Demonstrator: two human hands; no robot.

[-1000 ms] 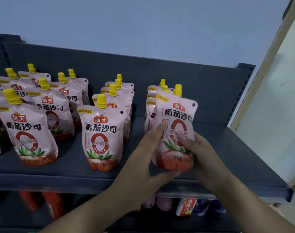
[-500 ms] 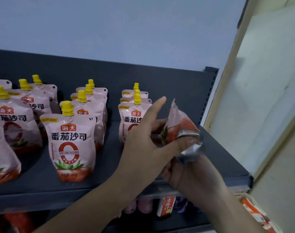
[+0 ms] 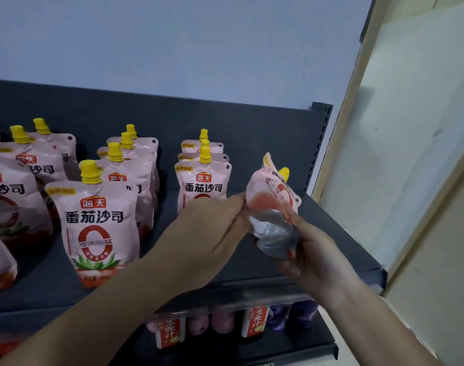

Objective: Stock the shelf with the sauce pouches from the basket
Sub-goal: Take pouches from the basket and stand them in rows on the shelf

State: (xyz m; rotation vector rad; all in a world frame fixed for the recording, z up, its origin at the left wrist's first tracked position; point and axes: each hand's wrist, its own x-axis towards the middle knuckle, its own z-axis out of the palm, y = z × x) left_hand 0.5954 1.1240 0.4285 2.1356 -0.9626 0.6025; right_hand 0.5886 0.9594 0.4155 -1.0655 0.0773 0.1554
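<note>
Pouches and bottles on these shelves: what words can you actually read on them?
"海天": red badge on the front pouch, also on the pouch to its right.
"番茄沙司": large dark print on both.
"零添加": inside the front pouch's red ring; a fourth character is unclear.
"生腌汁": bottle on the lower shelf.
Yellow corner tags, small print, weight line: blurred.
Held pouch: crumpled, unreadable.

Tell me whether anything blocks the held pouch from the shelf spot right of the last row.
Nothing visible does. The left hand and right hand hold the pouch over bare shelf, right of the last row; nothing stands there.
</note>
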